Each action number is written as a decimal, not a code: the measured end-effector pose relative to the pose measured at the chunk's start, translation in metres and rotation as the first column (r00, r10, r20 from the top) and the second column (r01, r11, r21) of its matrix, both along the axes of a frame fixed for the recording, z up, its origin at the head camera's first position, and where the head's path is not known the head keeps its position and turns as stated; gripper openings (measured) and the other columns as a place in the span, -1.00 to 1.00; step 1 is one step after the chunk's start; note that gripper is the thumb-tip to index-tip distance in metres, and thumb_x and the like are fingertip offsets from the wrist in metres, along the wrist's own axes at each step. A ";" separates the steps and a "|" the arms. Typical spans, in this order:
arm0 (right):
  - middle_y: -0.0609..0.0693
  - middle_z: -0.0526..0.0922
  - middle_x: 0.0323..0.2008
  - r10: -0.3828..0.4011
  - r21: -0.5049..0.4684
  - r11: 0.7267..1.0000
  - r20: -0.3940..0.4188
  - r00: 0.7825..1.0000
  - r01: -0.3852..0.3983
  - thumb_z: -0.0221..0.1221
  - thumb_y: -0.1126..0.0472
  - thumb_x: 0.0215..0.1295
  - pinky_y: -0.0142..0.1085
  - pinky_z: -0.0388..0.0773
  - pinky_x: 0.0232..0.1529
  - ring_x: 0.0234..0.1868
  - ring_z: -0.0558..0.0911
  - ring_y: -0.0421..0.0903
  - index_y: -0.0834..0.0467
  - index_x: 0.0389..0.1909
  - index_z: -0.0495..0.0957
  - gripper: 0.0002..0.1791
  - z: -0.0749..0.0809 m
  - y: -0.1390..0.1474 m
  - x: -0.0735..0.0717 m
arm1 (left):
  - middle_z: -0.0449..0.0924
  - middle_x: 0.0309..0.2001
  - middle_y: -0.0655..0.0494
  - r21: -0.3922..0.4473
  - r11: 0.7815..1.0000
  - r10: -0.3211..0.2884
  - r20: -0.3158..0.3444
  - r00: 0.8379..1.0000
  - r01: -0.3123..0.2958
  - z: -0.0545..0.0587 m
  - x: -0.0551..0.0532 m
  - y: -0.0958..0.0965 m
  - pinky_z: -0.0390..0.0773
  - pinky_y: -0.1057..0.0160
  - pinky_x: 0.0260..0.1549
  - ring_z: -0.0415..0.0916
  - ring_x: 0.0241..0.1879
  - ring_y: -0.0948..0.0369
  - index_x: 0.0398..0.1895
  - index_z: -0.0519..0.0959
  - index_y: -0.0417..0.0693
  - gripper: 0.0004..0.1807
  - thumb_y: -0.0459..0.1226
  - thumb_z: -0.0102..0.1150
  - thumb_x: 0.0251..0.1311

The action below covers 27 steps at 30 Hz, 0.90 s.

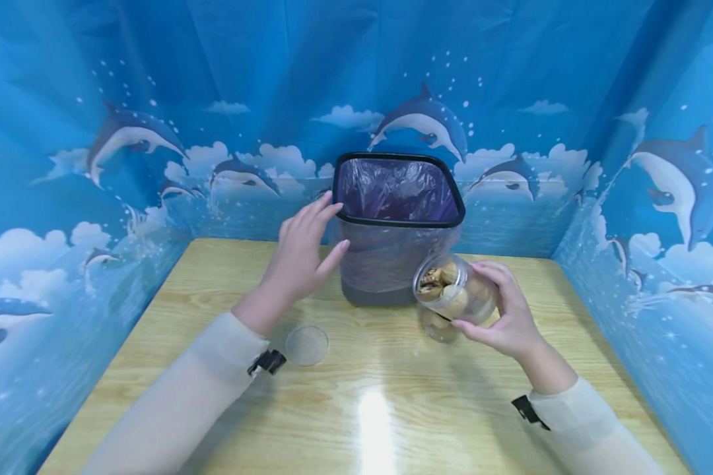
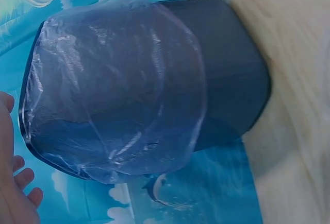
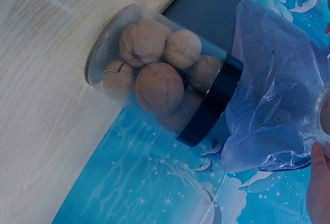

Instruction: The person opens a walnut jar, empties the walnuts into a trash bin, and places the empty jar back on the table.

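A clear plastic jar (image 1: 460, 297) with brownish walnut pieces or shells inside is in my right hand (image 1: 508, 316), its open mouth tilted left toward the bin. Only its edge shows at the upper left of the left wrist view. My left hand (image 1: 300, 251), fingers extended, is beside the left rim of a dark bin (image 1: 371, 300) lined with a purple plastic bag (image 1: 392, 260); contact with the rim is unclear. Partly hidden behind the held jar, a second clear jar (image 3: 160, 87) with a black lid (image 3: 211, 103) stands on the table, holding several whole walnuts.
A clear round disc, perhaps a lid (image 1: 307, 345), lies on the wooden table (image 1: 344, 396), near the left sleeve. Blue dolphin-print curtains (image 1: 261, 79) enclose the back and both sides, close behind the bin.
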State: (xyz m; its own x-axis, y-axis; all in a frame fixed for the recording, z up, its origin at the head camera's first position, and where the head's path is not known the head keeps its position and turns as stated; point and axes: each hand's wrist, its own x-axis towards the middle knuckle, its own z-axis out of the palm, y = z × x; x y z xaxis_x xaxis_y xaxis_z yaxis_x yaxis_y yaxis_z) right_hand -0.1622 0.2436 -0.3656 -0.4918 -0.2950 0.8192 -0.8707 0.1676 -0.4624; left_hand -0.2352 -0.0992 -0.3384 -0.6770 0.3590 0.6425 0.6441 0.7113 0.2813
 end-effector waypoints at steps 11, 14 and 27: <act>0.20 0.43 0.17 -0.010 -0.019 1.000 -0.045 0.999 0.009 0.48 -0.03 0.11 -0.36 0.41 0.22 0.21 0.43 -0.08 0.67 0.13 0.26 -0.05 -0.003 0.002 -0.004 | -0.01 0.59 0.09 -0.056 0.998 0.042 0.062 0.997 -0.039 0.021 -0.014 0.013 0.08 -0.21 0.37 -0.06 0.54 0.07 0.54 0.21 0.10 -0.32 0.17 -0.18 0.49; 0.18 0.44 0.17 -0.007 -0.033 0.999 -0.053 0.999 0.005 0.48 -0.02 0.10 -0.35 0.39 0.24 0.22 0.43 -0.08 0.67 0.12 0.27 -0.06 -0.003 0.002 -0.004 | -0.02 0.59 0.09 -0.075 0.996 0.050 0.088 0.995 -0.043 0.024 -0.018 0.016 0.06 -0.21 0.38 -0.07 0.55 0.07 0.55 0.19 0.09 -0.31 0.19 -0.21 0.49; 0.21 0.46 0.19 -0.017 -0.072 0.997 -0.059 0.998 0.013 0.50 -0.01 0.07 -0.31 0.35 0.30 0.24 0.42 -0.01 0.62 0.15 0.31 -0.07 0.001 0.007 -0.006 | -0.09 0.60 0.07 -0.146 0.985 0.118 0.164 0.979 -0.094 0.028 -0.028 0.026 -0.01 -0.18 0.40 -0.14 0.56 0.06 0.57 0.15 0.12 -0.23 0.29 -0.38 0.46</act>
State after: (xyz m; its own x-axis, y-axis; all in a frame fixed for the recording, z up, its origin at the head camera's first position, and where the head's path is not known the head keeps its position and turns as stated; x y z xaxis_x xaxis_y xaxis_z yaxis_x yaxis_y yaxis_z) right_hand -0.1687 0.2508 -0.3650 -0.4458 -0.2279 0.8657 -0.8945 0.1490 -0.4214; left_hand -0.2631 -0.0730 -0.3108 -0.8116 0.3553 0.4637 0.5135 0.8125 0.2761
